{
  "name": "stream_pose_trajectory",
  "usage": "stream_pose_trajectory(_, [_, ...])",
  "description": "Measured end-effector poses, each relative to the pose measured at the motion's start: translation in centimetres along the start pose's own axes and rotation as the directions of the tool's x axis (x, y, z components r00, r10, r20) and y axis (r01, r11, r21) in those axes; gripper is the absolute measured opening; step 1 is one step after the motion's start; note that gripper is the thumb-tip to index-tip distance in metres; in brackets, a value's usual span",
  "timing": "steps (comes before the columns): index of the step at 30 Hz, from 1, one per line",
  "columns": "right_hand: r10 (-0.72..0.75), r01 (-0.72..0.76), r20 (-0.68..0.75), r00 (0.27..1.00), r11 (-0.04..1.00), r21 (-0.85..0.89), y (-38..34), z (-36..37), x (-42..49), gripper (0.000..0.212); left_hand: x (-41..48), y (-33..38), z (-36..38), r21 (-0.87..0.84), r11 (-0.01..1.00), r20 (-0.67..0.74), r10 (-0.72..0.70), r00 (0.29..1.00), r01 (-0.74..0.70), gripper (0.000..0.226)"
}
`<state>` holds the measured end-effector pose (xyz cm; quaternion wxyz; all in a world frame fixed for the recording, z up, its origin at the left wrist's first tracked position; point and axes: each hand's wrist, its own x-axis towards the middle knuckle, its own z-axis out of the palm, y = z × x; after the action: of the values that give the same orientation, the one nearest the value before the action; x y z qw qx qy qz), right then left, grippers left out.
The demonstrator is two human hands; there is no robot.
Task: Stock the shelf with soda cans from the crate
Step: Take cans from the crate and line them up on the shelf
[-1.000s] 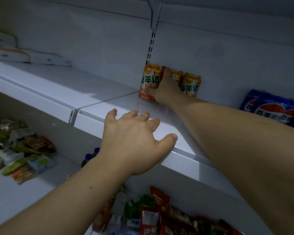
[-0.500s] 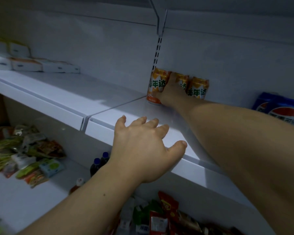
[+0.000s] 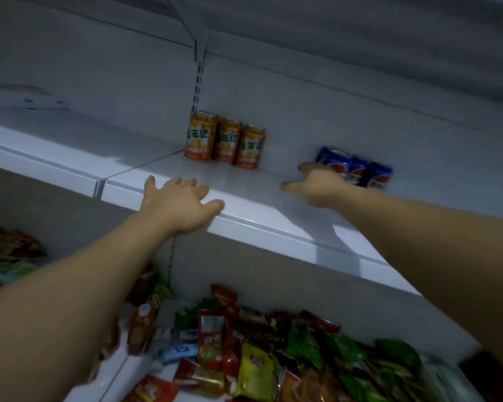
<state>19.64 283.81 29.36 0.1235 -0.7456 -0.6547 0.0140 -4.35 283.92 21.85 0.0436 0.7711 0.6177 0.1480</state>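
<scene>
soda cans (image 3: pixel 228 140) are standing upright on the shelf (image 3: pixel 253 198) - three orange ones in a tight row, touching one another, pushed back against the rear wall. they are sitting just beyond the fingertips of the left hand (image 3: pixel 178 203) and off to the left of the right hand (image 3: pixel 317 185).

the left hand is lying palm down on the front lip of the shelf, fingers straight and spread, thumb sticking out along the edge toward the right hand, gripping nothing. the right hand is reaching deeper over the shelf and is blurring; its thumb is pointing back toward the left hand and one finger is stretching ahead, so the fingers are apart and holding nothing. its far side is coming right up against a cluster of blue cans (image 3: pixel 357 169) standing just beyond it at the rear wall - whether skin is touching metal i cannot tell.

bare shelf is showing between the orange row and the blue cluster, straight ahead of the gap between the two hands. beyond the left hand, a slotted strip (image 3: pixel 198 88) is running up the wall above the orange row. far out to the left of the left hand, white boxes (image 3: pixel 24 97) are lying blurred. under both forearms, snack packets (image 3: pixel 256 364) in red, green and yellow are piling on a lower shelf (image 3: pixel 114 378).
</scene>
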Motion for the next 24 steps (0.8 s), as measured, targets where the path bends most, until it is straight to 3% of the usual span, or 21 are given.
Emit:
stream_pose_trajectory(3, [0.142, -0.143, -0.047, 0.989, 0.989, -0.022, 5.2, -2.4, -5.9, 0.075, -1.8, 3.6, -0.7, -0.172, 0.985, -0.004, 0.017, 1.0, -0.017, 0.063])
stream_pose_trajectory(6, [0.246, -0.247, -0.063, 0.967, 0.969, -0.003, 10.7, -4.5, -12.1, 0.079, -5.5, 11.0, 0.0, -0.294, 0.935, 0.011, 0.212, 0.977, -0.199, 0.065])
stream_pose_trajectory(9, [0.344, -0.346, -0.076, 0.936, 0.938, -0.007, 16.9, -6.0, -19.2, 0.078, -10.1, 20.6, 2.1, -0.372, 0.848, 0.073, 0.432, 0.899, -0.377, 0.066])
stream_pose_trajectory(13, [0.497, -0.501, -0.071, 0.865, 0.864, -0.057, 26.2, -6.5, -30.7, 0.079, -17.8, 33.2, 6.6, -0.46, 0.718, 0.168, 0.647, 0.743, -0.522, 0.07])
stream_pose_trajectory(17, [0.7, -0.7, -0.015, 0.714, 0.712, -0.052, 35.4, -5.1, -43.0, 0.079, -25.9, 42.8, 12.2, -0.448, 0.609, 0.299, 0.792, 0.533, -0.654, 0.072])
stream_pose_trajectory(20, [0.821, -0.821, 0.032, 0.57, 0.57, -0.015, 41.3, -2.7, -51.3, 0.073, -31.5, 48.0, 16.3, -0.448, 0.561, 0.396, 0.822, 0.408, -0.696, 0.07])
stream_pose_trajectory(24, [0.928, -0.933, 0.107, 0.358, 0.349, 0.091, 47.6, 2.1, -59.7, 0.063, -37.4, 53.1, 22.3, -0.468, 0.486, 0.503, 0.833, 0.23, -0.738, 0.052])
